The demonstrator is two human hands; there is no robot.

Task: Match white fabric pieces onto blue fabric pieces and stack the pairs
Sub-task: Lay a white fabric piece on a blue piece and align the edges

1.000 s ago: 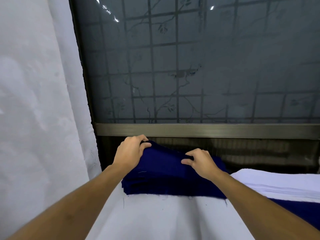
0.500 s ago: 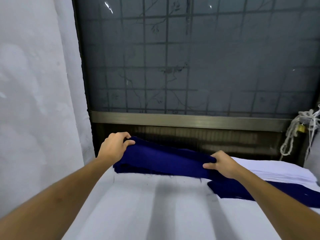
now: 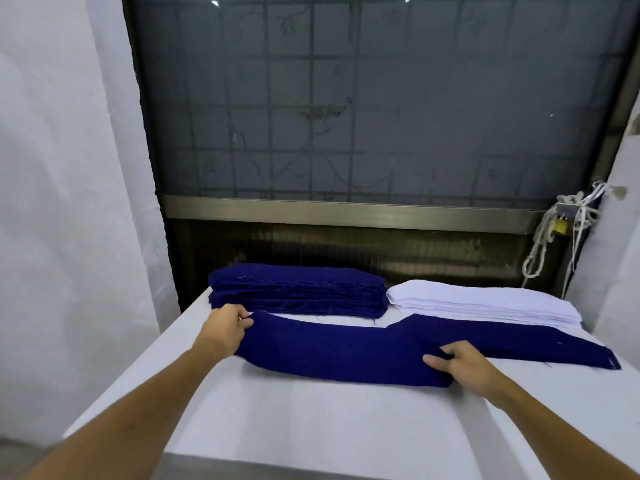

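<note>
Far-left corner of table (image 3: 311, 427) (white): blue stack (image 3: 298, 289), deep navy, plain. Far-right corner: white stack (image 3: 485, 301), plain white. Mid-table: front piece (image 3: 339, 355), same navy. Behind: window (image 3: 346, 116), grey, grid-and-vine pattern.

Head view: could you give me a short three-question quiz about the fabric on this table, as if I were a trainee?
1. True or false: a white piece already lies on the blue piece held by the left hand and right hand.
2. Relative to the blue stack, the white stack sits: A) to its left, B) to its right, C) on top of it.
3. Which hand grips the end of the blue piece nearest the blue stack?

Key: 1 false; 2 B; 3 the left hand.
</note>
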